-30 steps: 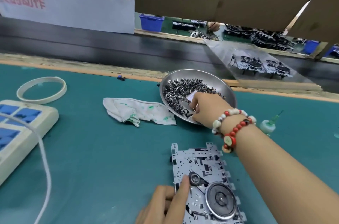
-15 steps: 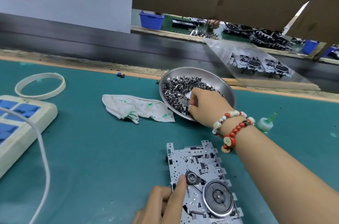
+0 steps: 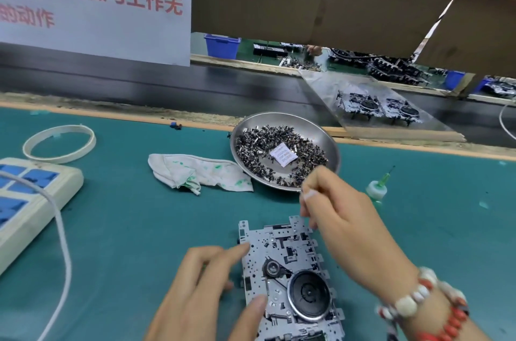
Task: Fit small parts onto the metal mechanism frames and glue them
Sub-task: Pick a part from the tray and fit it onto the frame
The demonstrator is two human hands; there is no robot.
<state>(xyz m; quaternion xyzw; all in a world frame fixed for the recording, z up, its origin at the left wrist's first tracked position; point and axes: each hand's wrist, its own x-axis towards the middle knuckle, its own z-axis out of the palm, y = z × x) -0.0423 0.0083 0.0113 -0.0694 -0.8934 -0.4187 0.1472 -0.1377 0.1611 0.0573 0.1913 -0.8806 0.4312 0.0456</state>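
Your metal mechanism frame (image 3: 290,279) lies flat at bottom centre — a perforated silver plate with a small pulley and a large dark round flywheel. Above it, the steel dish (image 3: 329,139) holds a heap of small dark parts (image 3: 251,148). The green-tipped glue bottle (image 3: 377,190) sits right of centre.

Dish (image 3: 329,142) lies behind frame (image 3: 282,251), cloth (image 3: 201,173) to its left.
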